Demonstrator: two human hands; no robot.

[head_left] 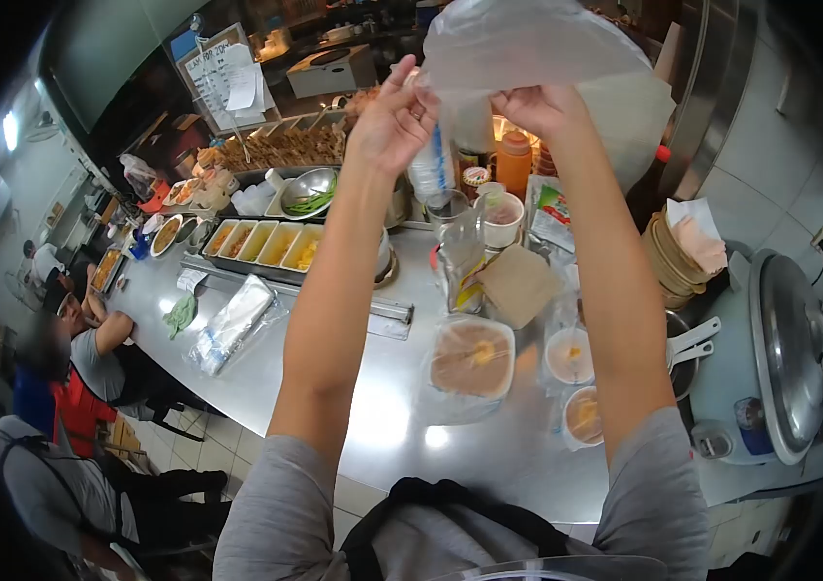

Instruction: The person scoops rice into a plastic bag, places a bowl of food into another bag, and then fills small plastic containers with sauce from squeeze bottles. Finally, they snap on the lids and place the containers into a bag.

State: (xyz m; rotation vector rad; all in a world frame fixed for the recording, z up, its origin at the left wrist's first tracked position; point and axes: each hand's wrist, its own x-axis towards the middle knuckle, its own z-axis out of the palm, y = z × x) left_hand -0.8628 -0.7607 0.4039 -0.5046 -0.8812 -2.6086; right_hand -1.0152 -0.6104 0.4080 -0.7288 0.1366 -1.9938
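Note:
Both my arms reach up and forward over the steel counter. A thin translucent plastic bag (537,48) hangs between my raised hands, spread toward the upper right. My left hand (399,121) has its fingers curled at the bag's left edge, with the index finger pointing up. My right hand (539,107) pinches the bag's lower edge. Below them on the counter lie a square container (472,358) wrapped in clear plastic, two round lidded cups (569,355) and a brown paper piece (520,286).
Sauce bottles (514,165) stand behind the cups. A tray of food compartments (266,244) and a plastic packet (237,320) lie left. A large lidded cooker (787,353) and stacked brown bowls (673,257) are right. People (92,353) are at the far left.

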